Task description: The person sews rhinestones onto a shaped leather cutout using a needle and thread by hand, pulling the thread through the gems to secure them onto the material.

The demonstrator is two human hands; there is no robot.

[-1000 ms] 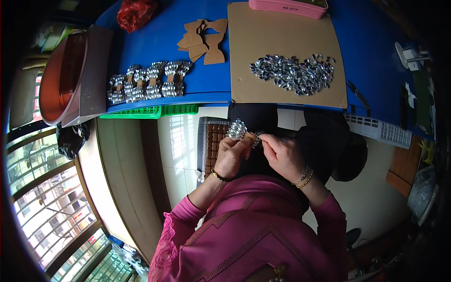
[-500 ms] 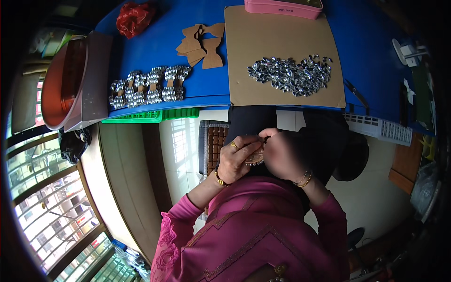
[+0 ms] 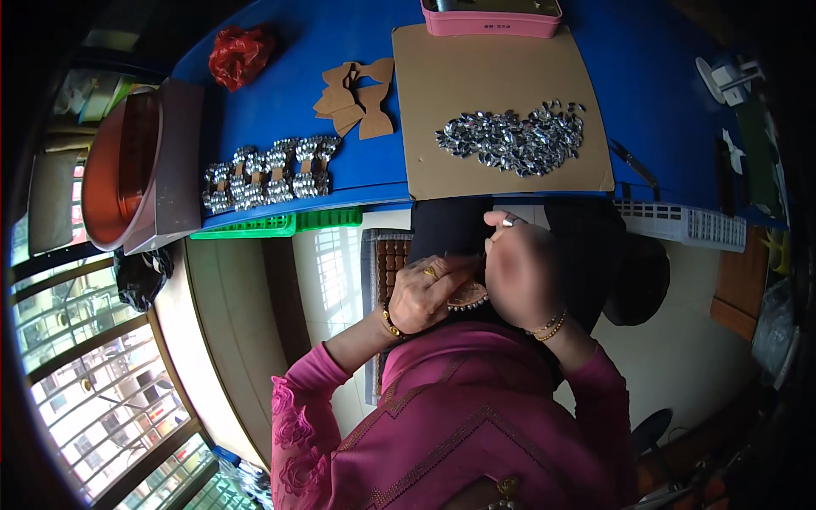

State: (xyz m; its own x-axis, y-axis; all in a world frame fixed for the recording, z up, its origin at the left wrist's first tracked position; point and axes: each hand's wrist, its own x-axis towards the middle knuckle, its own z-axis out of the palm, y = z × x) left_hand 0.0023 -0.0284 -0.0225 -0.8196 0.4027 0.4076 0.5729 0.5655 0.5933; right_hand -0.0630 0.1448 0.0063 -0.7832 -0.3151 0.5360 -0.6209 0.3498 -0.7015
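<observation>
In front of my lap, my left hand [image 3: 422,293] is closed on a small tan piece with a curved edge lined with shiny beads [image 3: 467,296]. Its fingers hide much of the piece. Close on the right is my right hand [image 3: 520,276], fingers bent inward and a ring on one; most of this hand is blurred, and anything in its fingers cannot be made out. On the table ahead, a pile of silvery faceted gems [image 3: 517,140] lies on a cardboard sheet [image 3: 493,76].
Left on the blue table [image 3: 280,93] are bow-shaped cardboard cutouts [image 3: 372,110], a row of gem-covered pieces [image 3: 276,174] and a red plastic bag [image 3: 240,58]. A pink tin [image 3: 493,23] stands at the back, a dark pointed tool [image 3: 635,163] at right.
My right hand has moved slightly up and right, away from the left. My left hand has shifted a little down and left, still gripping the beaded piece.
</observation>
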